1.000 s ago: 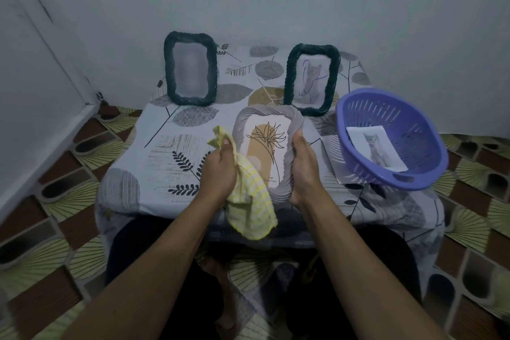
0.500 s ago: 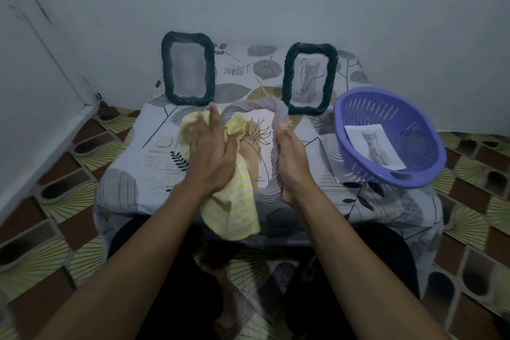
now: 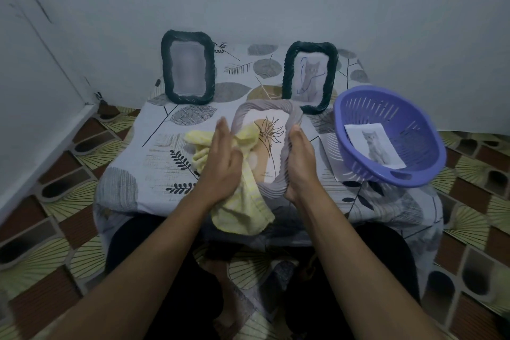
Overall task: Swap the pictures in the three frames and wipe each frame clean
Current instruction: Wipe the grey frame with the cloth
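one tiny caption (image 3: 266,174), unreadable, on the picture (image 3: 273,143) in the grey frame (image 3: 265,105)

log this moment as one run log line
step: wipe grey frame | left hand: flat, presses yellow cloth on frame | right hand: grips frame's right edge | rest: cat picture in purple basket

Free lane over bare tablecloth (image 3: 154,152), left side. Basket (image 3: 400,113) (tilted) blocks right; left frame (image 3: 166,69), right frame (image 3: 288,77) bar rear.

A home corner: patterned floor tiles (image 3: 69,201), cloth-covered low table (image 3: 154,152).
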